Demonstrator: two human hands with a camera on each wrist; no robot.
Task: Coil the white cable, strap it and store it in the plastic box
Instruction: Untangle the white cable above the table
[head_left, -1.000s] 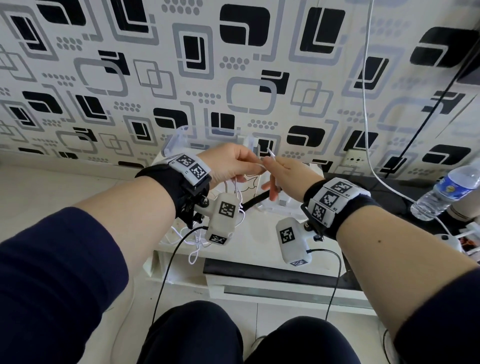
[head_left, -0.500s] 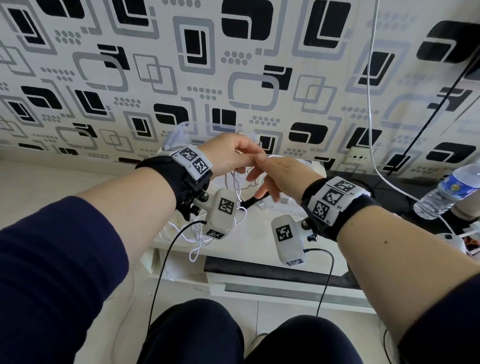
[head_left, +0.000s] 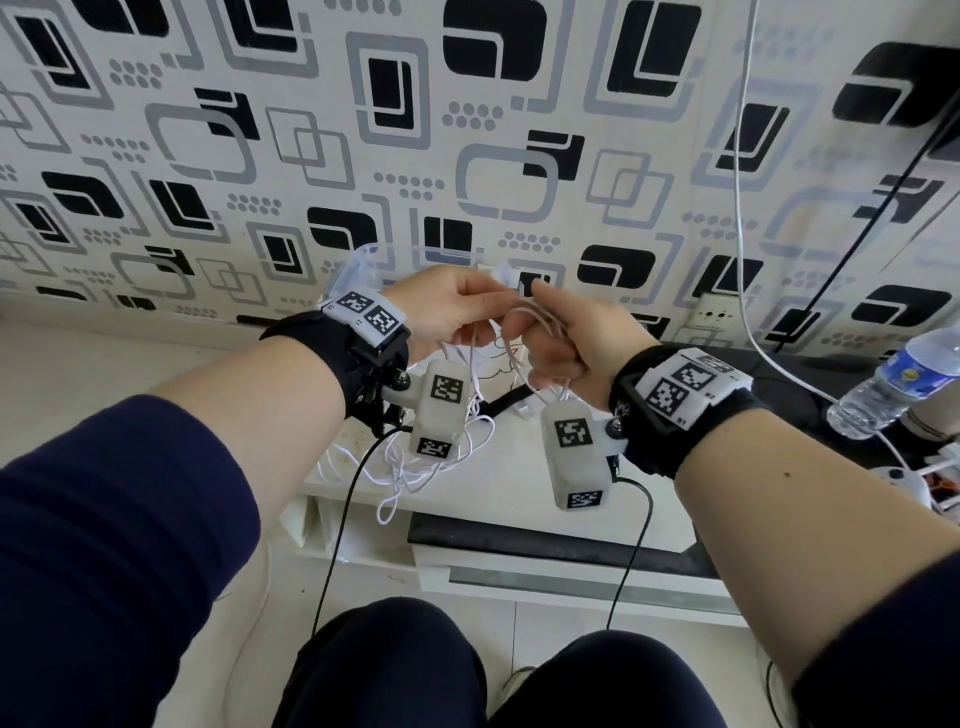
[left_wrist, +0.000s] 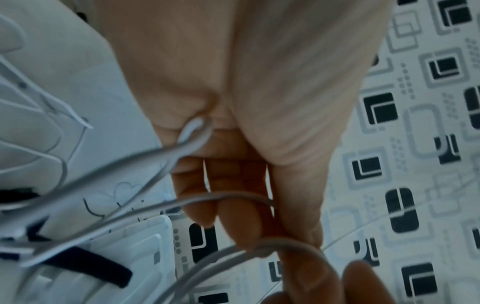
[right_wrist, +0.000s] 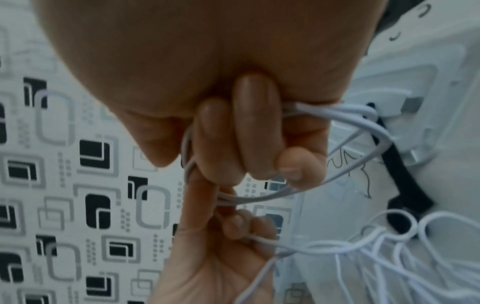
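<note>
Both hands up over the table. My right hand has fingers curled round the white cable loops; my left hand pinches a strand. Slack trails on the table beside the plastic box.

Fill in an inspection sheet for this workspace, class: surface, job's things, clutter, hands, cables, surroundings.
Surface: low white table, loose cable lying on it.
Job's things: white cable partly coiled; clear plastic box by the wall; black strap on the table.
Clutter: water bottle at right.
Hands: left hand pinches the cable; right hand has loops round its fingers.
Cables: another white cable hangs down the wall.
Surroundings: patterned wall, wall socket.
</note>
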